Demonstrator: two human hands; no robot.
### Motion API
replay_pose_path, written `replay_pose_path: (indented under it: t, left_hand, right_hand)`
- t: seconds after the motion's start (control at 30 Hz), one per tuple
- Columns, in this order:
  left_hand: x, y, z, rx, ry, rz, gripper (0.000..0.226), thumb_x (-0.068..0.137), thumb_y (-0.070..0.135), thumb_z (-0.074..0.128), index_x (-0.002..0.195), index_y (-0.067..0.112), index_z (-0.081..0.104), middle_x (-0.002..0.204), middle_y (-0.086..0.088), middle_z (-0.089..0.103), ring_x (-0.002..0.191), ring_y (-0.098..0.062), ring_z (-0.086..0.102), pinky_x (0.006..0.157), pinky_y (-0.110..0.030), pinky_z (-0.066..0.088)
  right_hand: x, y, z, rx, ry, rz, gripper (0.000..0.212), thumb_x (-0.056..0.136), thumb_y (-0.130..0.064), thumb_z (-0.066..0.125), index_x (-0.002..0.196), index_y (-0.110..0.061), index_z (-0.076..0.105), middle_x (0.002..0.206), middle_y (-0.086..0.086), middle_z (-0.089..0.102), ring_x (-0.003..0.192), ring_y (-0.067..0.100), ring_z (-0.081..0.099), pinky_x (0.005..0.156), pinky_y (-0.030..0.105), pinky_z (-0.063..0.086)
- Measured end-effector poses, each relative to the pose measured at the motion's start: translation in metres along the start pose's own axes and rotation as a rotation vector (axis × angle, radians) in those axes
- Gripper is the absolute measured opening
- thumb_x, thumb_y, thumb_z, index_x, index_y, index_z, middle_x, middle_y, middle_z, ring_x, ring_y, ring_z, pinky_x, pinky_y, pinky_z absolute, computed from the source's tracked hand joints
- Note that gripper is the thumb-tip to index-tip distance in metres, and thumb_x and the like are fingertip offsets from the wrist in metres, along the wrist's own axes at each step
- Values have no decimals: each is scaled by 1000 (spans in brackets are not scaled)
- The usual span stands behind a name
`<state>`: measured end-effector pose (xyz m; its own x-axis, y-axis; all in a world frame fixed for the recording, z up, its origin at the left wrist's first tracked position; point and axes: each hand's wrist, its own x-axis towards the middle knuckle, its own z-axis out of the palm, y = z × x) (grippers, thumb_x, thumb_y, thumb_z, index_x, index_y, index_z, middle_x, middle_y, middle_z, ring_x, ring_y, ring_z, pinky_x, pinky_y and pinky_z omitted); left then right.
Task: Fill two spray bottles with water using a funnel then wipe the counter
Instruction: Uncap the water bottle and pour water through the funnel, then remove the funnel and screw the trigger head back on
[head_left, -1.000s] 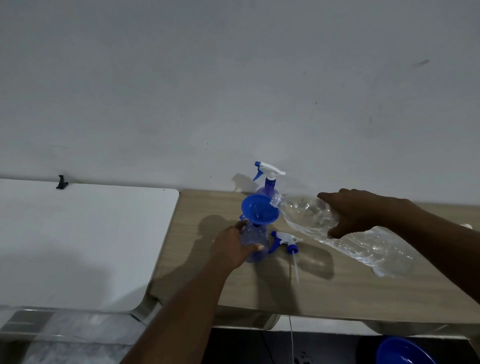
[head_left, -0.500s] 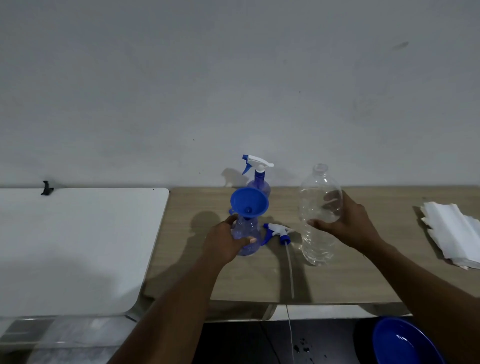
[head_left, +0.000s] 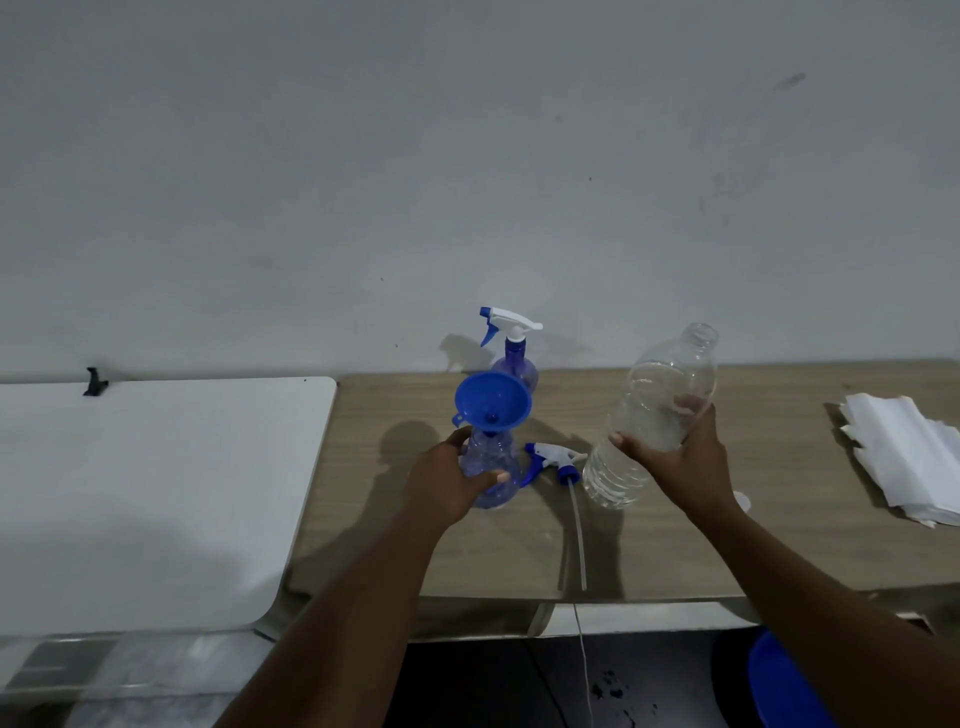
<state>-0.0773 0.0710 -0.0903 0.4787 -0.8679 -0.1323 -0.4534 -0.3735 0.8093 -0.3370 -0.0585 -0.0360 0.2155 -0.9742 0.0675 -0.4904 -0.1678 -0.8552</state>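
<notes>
Fingers: left hand wraps spray bottle on counter, funnel seated in its neck; right hand grips uncapped water bottle, tilted | risk: top-heavy funnel tips if left grip loosens; bottle mouth could spill onto counter.

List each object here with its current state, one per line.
Funnel: seated in near spray bottle.
Near spray bottle: upright, headless, held by left hand.
Trigger head: lying on counter.
Far spray bottle: capped, upright.
Water bottle: uncapped, tilted, in right hand.
Paper towels: stacked.
</notes>
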Motion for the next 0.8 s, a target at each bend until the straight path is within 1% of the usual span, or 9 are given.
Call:
replay_pose_path:
  t: [0.1, 0.17, 0.27, 0.33, 0.4, 0.5, 0.57, 0.67, 0.8]
  left_hand:
    - [-1, 1, -1, 8, -3, 2, 54, 70, 39, 88, 117, 27, 65, 95, 9, 74, 87, -10, 69, 83, -33, 56]
    - [0, -1, -1, 9, -11, 3, 52, 73, 34, 87, 119, 24, 65, 96, 7, 74, 87, -11, 69, 81, -29, 54]
    - [-1, -1, -3, 20, -14, 5, 53, 74, 33, 87, 121, 22, 64, 98, 5, 73, 88, -14, 69, 82, -29, 54]
    - [-3, -2, -4, 23, -14, -2, 55, 74, 38, 86, 122, 24, 63, 98, 6, 73, 84, -13, 69, 81, -30, 54]
    - [-4, -2, -7, 45, -3, -7, 55, 74, 41, 85, 123, 27, 62, 100, 5, 73, 82, -12, 69, 79, -29, 55]
    - [-7, -3, -10, 36, -22, -9, 49, 79, 30, 84, 122, 25, 61, 94, 9, 68, 77, -8, 65, 65, -13, 50]
    - [-12, -3, -12, 0, -4, -29, 51, 78, 28, 85, 123, 22, 61, 98, 12, 67, 87, -10, 64, 68, -7, 46]
    - [-13, -8, -13, 16, -2, -38, 69, 71, 46, 87, 132, 29, 58, 115, 8, 69, 98, -14, 66, 82, -25, 50]
    - [-12, -11, -18, 38, -31, -41, 74, 73, 48, 85, 137, 29, 54, 121, 4, 68, 103, -18, 66, 91, -35, 52]
  right_hand:
    - [-5, 3, 4, -59, -70, 109, 115, 56, -59, 86, 143, -13, 26, 139, 11, 52, 122, 32, 56, 93, 41, 52]
    - [-11, 5, 2, -196, -134, 254, 124, 54, -69, 82, 146, -10, 23, 140, 14, 52, 122, 34, 56, 96, 46, 52]
    - [-33, -3, 0, -567, -365, 382, 113, 57, -77, 75, 141, -11, 39, 127, 9, 59, 106, 26, 62, 89, 42, 54]
    - [-49, -24, 3, -723, -529, 271, 90, 65, -74, 72, 131, -17, 51, 116, 2, 62, 96, 18, 60, 87, 35, 55]
    - [-56, -58, 13, -642, -591, 80, 79, 70, -69, 72, 129, -22, 51, 116, -1, 63, 96, 13, 60, 83, 30, 53]
    - [-47, -117, 35, -466, -495, -260, 86, 68, -61, 78, 138, -28, 40, 133, -3, 53, 115, 17, 56, 91, 34, 51]
    - [-27, -142, 55, -523, -483, -445, 96, 63, -62, 79, 142, -32, 33, 140, -2, 44, 124, 22, 47, 98, 42, 48]
    - [-2, -159, 85, -769, -615, -529, 105, 63, -59, 79, 149, -31, 25, 146, 3, 39, 128, 28, 43, 100, 47, 46]
    - [13, -170, 107, -835, -725, -583, 86, 71, -49, 79, 143, -25, 38, 133, 2, 50, 114, 24, 54, 89, 36, 51]
